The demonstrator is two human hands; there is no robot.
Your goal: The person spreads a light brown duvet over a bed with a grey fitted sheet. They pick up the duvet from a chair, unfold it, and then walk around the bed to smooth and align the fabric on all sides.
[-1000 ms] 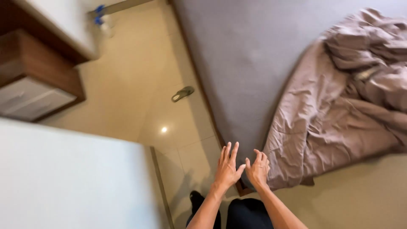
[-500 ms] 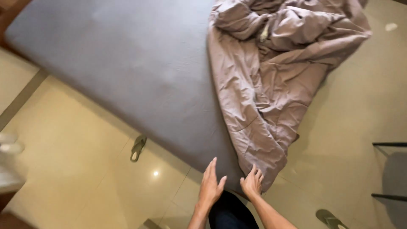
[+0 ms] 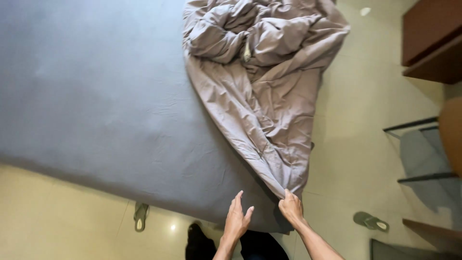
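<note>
Pinching crumpled mauve duvet (image 3: pixel 269 96) corner — right hand (image 3: pixel 291 208).

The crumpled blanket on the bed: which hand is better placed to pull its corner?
The right hand: its fingers already pinch the blanket at its lower corner. The left hand is open, beside it over the grey mattress.

A crumpled mauve-grey cotton duvet (image 3: pixel 262 91) lies bunched at the upper centre of the frame, tapering down to one pinched corner at lower centre — draped over the bed's grey edge.
</note>
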